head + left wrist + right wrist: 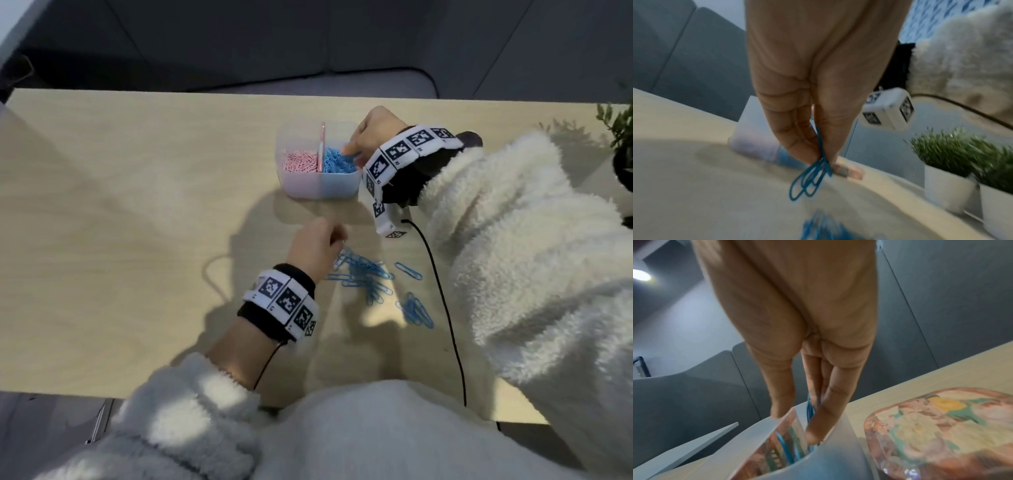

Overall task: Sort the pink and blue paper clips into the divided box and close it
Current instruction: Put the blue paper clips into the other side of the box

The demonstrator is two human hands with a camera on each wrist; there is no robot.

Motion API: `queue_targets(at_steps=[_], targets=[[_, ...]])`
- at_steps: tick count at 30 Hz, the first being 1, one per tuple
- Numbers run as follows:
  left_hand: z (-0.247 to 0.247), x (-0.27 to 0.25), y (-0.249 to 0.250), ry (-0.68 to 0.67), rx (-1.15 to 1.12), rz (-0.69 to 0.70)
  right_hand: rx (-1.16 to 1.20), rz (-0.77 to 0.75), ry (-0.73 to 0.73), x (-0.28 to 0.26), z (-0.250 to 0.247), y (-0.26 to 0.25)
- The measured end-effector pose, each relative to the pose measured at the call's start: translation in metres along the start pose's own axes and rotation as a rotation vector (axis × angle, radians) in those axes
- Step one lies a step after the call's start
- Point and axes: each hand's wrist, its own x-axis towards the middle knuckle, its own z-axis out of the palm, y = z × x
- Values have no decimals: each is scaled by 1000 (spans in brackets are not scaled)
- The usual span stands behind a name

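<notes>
A translucent divided box (320,188) stands at mid-table, with pink clips (298,161) in its left half and blue clips (337,164) in its right half. My right hand (351,149) reaches into the blue half. In the right wrist view its fingers (830,395) pinch a few blue clips (810,407) just above the box rim (838,451). My left hand (337,236) hovers over a loose pile of blue clips (368,277) nearer me. It pinches a small bunch of blue clips (809,180) that dangles below the fingertips (813,155).
The floral-patterned lid (941,426) lies flat to the right of the box. A second small heap of blue clips (416,311) lies near a black cable (442,294). Potted plants (953,162) in white pots stand at the table's right edge.
</notes>
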Motion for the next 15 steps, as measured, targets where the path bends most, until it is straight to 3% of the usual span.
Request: queue_targets(at_steps=[3,8,12,15], targets=[[-28,25,19,122,-92,60,-2,-11,34,-6,-1,-4],[-53,86,35,325,-211,6,408,-18,-13,-43,-17,24],[-49,117,30,286,-159,-56,375,7,-105,-74,-22,71],[-45,122,30,207,16,-20,319,74,-124,-98,-18,107]])
